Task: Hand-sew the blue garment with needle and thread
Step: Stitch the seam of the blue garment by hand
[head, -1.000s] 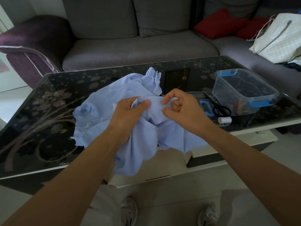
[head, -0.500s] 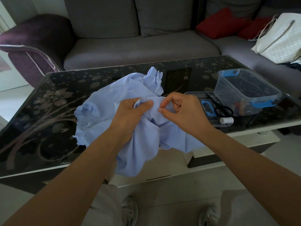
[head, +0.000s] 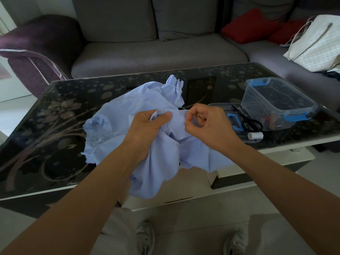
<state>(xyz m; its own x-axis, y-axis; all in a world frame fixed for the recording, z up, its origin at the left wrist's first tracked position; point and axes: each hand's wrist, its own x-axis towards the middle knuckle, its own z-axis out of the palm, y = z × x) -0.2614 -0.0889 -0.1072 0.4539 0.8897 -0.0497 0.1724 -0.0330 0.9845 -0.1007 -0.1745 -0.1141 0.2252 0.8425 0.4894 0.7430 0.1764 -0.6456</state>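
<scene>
Left hand (head: 147, 126) is gripping a bunched fold of the blue garment (head: 128, 115), thumb pressing on top; right hand (head: 206, 124), fingers curled, is pinching the needle (head: 184, 109) just right of it

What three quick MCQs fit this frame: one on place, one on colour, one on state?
1. Where do the scissors lie relative to the clear box?
A inside it
B beside it, on a flat clear lid
C under it

2. What colour are the box's latches?
A blue
B red
C white

3. What is the right hand doing?
A hanging open, holding nothing
B holding the scissors
C pinching the needle at the blue garment

Answers:
1 B: the black handles rest on the lid, outside the box wall.
2 A: blue clips show on its rim.
3 C: thumb and forefinger close on the thin needle at the fabric.
</scene>
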